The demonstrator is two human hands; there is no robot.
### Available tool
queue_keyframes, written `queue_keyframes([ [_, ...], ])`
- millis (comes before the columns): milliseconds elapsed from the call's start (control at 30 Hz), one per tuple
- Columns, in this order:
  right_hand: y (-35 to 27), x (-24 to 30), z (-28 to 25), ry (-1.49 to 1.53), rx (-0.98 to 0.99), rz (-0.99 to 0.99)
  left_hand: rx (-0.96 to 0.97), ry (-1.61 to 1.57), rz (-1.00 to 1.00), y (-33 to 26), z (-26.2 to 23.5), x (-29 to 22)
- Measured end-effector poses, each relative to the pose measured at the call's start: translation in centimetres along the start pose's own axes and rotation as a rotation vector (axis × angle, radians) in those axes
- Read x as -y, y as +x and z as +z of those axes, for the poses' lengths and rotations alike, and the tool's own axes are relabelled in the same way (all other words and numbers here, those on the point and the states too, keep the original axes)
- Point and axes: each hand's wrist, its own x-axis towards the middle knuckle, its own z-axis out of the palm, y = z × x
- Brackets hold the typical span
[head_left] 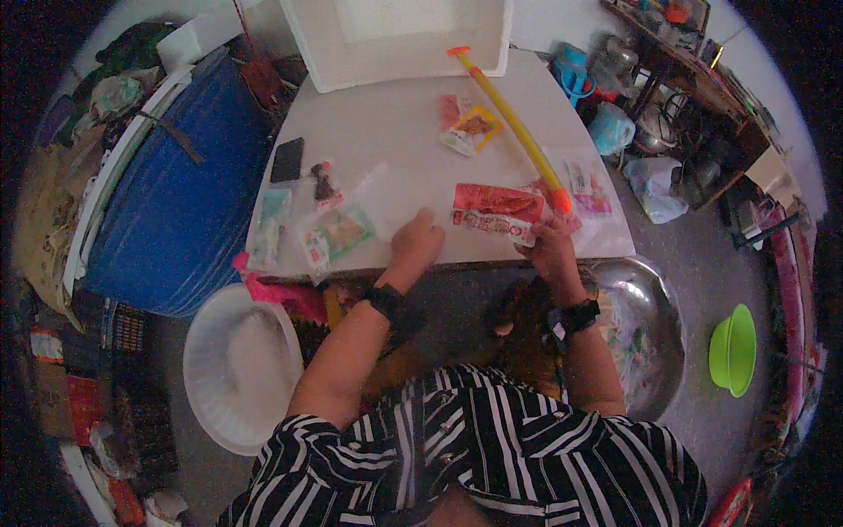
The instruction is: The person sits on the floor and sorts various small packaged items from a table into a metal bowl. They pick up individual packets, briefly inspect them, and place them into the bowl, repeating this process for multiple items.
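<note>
At the near edge of the white table [378, 114], my right hand [553, 248] pinches the lower right corner of a red and white food packet [499, 204]. My left hand [416, 239] is a little to the left of it, its fingers curled in; whatever they hold, if anything, is hidden. Just behind the packet lies a long yellow tube with orange ends [516, 127], shaped like a hand pump. Left of my left hand are a green-edged clear packet [342, 230] and a small dark-and-red packet [325, 184].
A white foam box [404, 44] stands at the table's far edge, with yellow and red packets [474, 128] before it. A black phone-like slab [288, 160] lies left. Around the table are a blue barrel [189, 193], a white tub [206, 369], a metal basin [663, 334] and a green basin [733, 351].
</note>
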Motion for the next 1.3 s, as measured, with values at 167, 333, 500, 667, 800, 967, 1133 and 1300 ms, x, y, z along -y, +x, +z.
queue_keyframes([
  [167,-0.5,-1.1,-0.6,0.034,-0.006,-0.008,-0.015,-0.041,-0.018,-0.2,0.2,-0.7],
  [333,-1.0,-0.9,-0.5,0.028,-0.024,0.016,-0.036,-0.077,-0.018,-0.4,0.4,-0.5],
  [500,-0.6,-1.4,-1.0,-0.074,-0.019,0.020,-0.078,-0.062,0.010,-0.6,1.1,-0.4],
  [667,0.9,-2.6,-3.3,-0.676,0.141,-0.328,-0.117,-0.124,0.018,-0.6,1.0,-0.4],
  [800,-0.5,-0.7,-1.2,-0.134,0.008,0.097,-0.087,-0.140,-0.038,-0.4,1.0,-0.2],
  [967,-0.7,-0.3,-0.9,-0.130,-0.002,0.112,-0.130,-0.165,-0.045,-0.3,1.3,0.4],
  [1133,-0.3,-0.7,-1.7,-0.137,0.001,0.113,-0.121,-0.185,-0.062,-0.4,0.9,0.2],
  [1300,-0.1,-1.1,-2.1,-0.142,0.043,0.114,-0.017,-0.089,-0.115,-0.6,0.2,-0.5],
])
